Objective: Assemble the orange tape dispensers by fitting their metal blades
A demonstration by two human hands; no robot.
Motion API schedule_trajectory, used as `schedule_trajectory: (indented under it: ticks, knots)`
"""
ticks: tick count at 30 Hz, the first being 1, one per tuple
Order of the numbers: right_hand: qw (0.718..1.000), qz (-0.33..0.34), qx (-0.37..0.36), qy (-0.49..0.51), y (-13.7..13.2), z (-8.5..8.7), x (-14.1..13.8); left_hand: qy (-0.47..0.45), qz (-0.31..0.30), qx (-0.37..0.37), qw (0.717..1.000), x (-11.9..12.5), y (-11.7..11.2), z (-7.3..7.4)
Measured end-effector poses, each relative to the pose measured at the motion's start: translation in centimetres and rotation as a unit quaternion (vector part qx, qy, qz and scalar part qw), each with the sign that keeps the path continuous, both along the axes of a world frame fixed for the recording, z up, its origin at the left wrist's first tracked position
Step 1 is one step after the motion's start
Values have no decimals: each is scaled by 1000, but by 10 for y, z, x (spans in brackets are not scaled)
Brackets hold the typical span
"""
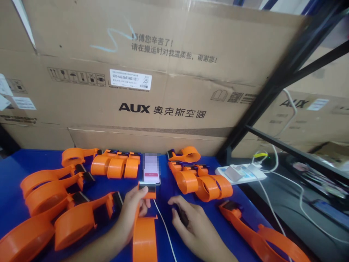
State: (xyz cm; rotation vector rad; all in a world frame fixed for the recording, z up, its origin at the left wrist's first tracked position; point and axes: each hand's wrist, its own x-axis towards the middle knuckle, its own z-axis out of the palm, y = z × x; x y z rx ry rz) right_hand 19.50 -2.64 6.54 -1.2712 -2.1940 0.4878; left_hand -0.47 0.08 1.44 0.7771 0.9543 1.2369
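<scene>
My left hand [133,209] grips an orange tape dispenser [145,233], its thumb across the black blade end near the middle of the blue table. The dispenser's ring hangs towards me, cut off by the lower edge. To its right, my right hand [192,222] is curled, with thumb and fingers around something small and dark [181,215] that I cannot make out; it is apart from the dispenser. Just beyond my left hand lies a phone [151,169] with a lit screen, partly blurred. A white cable [165,222] runs from beneath the dispenser end towards me.
Several orange tape dispensers [73,222] lie on the left, more [188,182] at the back right, and one [261,233] at the front right. A white power strip [241,173] with plugs sits at the right. Behind stands a large carton [163,91], beside a black rack post [261,98].
</scene>
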Motion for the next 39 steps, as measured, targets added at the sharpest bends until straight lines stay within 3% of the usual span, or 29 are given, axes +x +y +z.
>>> schedule_trajectory:
  ticks: [6,11,13,16,19,23,27,33,39]
  knots:
    - [995,-89,17,-36,-14,-28,28,-1,-13,23,1000,0,1,-7]
    - [971,-134,112,-164,-6,-43,30,18,7,71,997,-3,4,-9]
    - [959,-146,144,-196,-5,-40,25,24,14,81,996,-5,6,-9]
    - [964,-120,187,-149,-5,-23,10,33,14,91,995,-7,8,-10]
    - [974,-14,213,-76,6,1,-10,37,6,102,994,-6,10,-10]
    - [968,96,214,-92,32,24,-32,14,14,93,995,-5,13,-9]
    - [975,109,183,-54,46,21,-34,4,24,72,997,-6,13,-6]
    - [983,107,142,41,43,7,-17,-3,19,67,998,-5,10,-1]
    - [993,40,106,45,50,0,-17,-48,59,38,996,-14,9,6]
